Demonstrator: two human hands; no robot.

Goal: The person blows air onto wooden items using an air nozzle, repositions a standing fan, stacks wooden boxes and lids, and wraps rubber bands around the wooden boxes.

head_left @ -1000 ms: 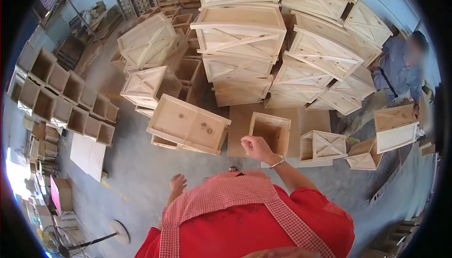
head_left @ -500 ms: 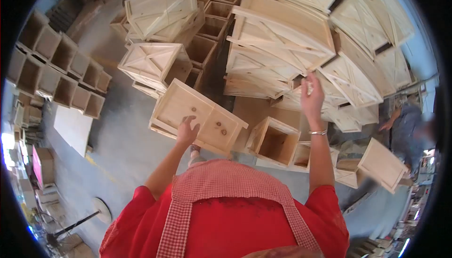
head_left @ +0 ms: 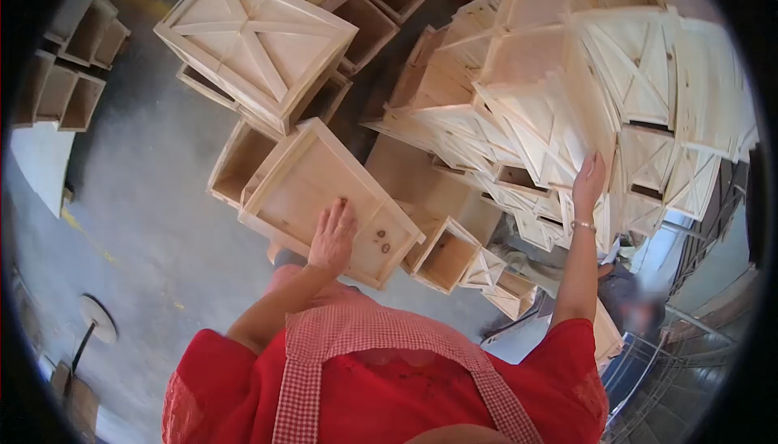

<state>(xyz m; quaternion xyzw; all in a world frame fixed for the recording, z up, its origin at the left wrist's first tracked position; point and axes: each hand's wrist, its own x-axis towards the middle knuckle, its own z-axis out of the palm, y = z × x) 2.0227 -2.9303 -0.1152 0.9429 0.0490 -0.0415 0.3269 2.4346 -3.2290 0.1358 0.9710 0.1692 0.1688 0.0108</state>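
Observation:
My left hand [head_left: 331,237] lies flat, fingers stretched, on the knotty, framed face of a pale wooden box [head_left: 312,172] in front of me. On the right, my raised right hand [head_left: 590,182] has its fingers closed at the lower edge of a wooden crate [head_left: 539,132] with X-shaped braces. That crate is tilted among the stacked ones, and its near edge is blurred. The fingertips of the right hand are partly hidden against the wood.
Another X-braced crate [head_left: 255,39] tops a stack at the upper left. More crates [head_left: 628,63] pile up at the right. Small open boxes [head_left: 446,256] stand ahead on the floor. A co-worker [head_left: 628,294] is at the lower right. A round-based stand [head_left: 99,318] stands lower left.
The view has swung right and closer to the stacks. My left hand has flattened on the box face. My right hand remains at the crate stack; the crate beside it now looks more tilted.

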